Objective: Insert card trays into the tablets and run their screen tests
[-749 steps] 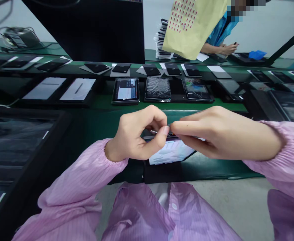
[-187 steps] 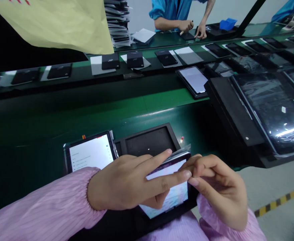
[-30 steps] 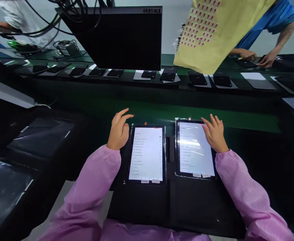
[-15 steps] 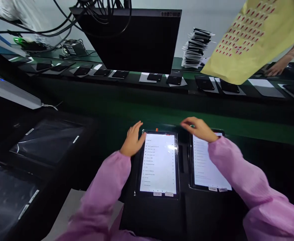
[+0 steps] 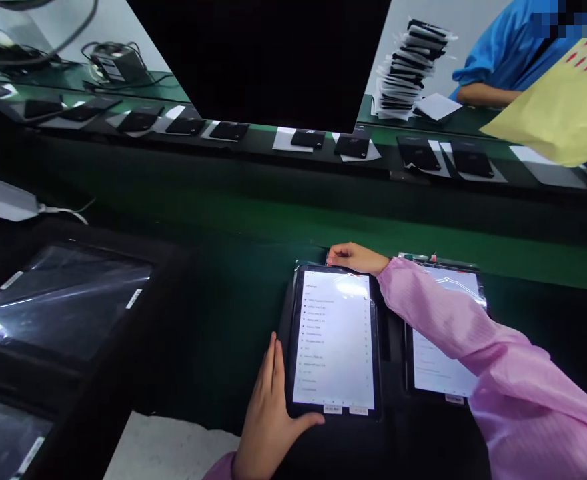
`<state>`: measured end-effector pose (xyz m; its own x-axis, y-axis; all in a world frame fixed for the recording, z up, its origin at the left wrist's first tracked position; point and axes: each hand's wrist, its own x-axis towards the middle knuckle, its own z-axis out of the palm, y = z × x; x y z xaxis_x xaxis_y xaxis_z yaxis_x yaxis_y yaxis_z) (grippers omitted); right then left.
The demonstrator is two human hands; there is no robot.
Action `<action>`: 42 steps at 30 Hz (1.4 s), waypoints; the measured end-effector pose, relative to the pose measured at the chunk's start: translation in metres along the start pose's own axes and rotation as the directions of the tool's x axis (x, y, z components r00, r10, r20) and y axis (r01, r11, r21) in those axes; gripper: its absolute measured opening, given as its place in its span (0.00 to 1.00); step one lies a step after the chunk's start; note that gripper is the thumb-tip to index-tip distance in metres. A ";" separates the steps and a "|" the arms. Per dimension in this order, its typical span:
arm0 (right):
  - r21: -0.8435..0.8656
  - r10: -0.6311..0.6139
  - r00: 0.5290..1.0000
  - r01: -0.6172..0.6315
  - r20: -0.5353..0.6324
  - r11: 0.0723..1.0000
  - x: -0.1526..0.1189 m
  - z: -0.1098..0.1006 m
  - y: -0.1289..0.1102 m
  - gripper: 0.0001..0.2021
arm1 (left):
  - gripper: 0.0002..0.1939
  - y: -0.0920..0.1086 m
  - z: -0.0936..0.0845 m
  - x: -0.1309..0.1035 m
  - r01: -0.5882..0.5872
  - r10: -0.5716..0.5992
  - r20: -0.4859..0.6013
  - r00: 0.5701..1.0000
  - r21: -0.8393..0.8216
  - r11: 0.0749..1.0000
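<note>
Head view, items at the worktop (image 5: pixel 223 320). Item one: near tablet (image 5: pixel 333 347), lit, lying face up in front of the person, its screen showing a text list headed "Internet"; two white labels are sitting along its lower edge. Left hand (image 5: pixel 268 413): fingers extending along the tablet's left side, thumb spreading over the lower edge, not closing round anything. Right hand (image 5: pixel 356 257): fingertips bunching at the tablet's top edge; whether they are gripping something small is unclear. Item two: second tablet (image 5: pixel 438 375), also lit, lying just right of the first, the pink sleeve (image 5: pixel 438 320) crossing above it and partly hiding it. Surroundings: film-covered panels (image 5: pixel 73 300) are lying at left; black devices (image 5: pixel 307 139) are resting on pale sheets along the shelf behind; a stack (image 5: pixel 408 73) is standing farther back, near a co-worker's blue sleeve (image 5: pixel 488 57).
</note>
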<state>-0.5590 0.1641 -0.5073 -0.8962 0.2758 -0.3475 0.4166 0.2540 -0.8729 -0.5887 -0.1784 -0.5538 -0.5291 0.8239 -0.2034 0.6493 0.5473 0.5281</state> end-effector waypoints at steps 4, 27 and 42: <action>0.056 -0.014 1.000 0.015 -0.013 0.998 0.002 0.002 0.000 0.24 | 0.73 -0.005 0.004 -0.003 -0.017 0.017 -0.047 0.999 -0.008 1.000; 0.000 0.123 0.442 -0.269 -0.888 0.963 -0.216 -0.089 0.074 0.21 | 0.71 0.090 0.016 0.005 -0.462 0.467 -0.003 0.884 0.137 0.876; -0.088 0.000 0.939 -0.032 -0.344 0.996 -0.152 -0.137 0.094 0.26 | 0.87 0.162 0.098 0.034 -0.541 0.544 0.072 0.836 0.281 0.793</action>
<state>-0.3628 0.2728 -0.4900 -0.7891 0.5777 -0.2085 0.4572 0.3260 -0.8275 -0.4480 -0.0470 -0.5565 -0.0493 0.9971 0.0577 0.9543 0.0300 0.2973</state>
